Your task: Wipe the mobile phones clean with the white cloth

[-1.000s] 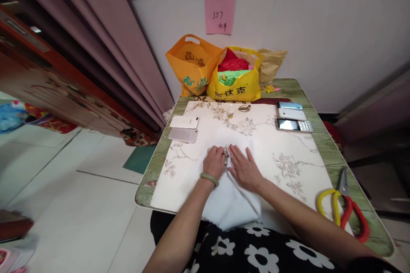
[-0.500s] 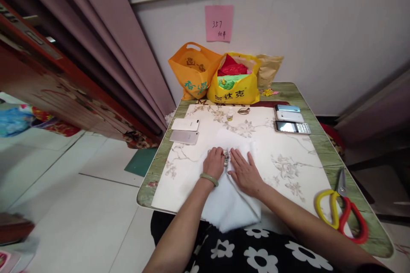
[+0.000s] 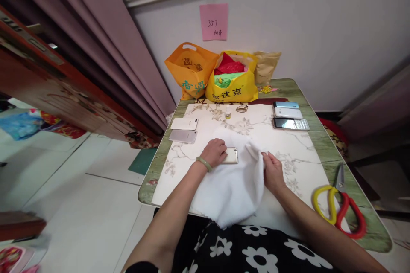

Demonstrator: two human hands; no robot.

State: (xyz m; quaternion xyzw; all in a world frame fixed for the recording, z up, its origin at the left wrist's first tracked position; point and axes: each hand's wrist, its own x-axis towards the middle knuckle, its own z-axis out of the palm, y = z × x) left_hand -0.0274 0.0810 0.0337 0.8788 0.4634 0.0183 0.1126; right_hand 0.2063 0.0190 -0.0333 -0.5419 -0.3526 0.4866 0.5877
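Observation:
A white cloth lies on the flowered paper sheet and hangs over the table's near edge. On the cloth rests a gold phone. My left hand, with a green bangle at the wrist, is closed over the phone's left end. My right hand pinches the cloth's right edge and lifts it off the sheet.
Two phones lie at the left of the sheet and three more at the far right. Large yellow-and-red scissors lie near the right edge of the table. Two bags stand against the wall, with a small bottle before them.
My right hand left the middle of the cloth, took its right edge and pulled it aside, which uncovered the gold phone. My left hand stayed on the phone.

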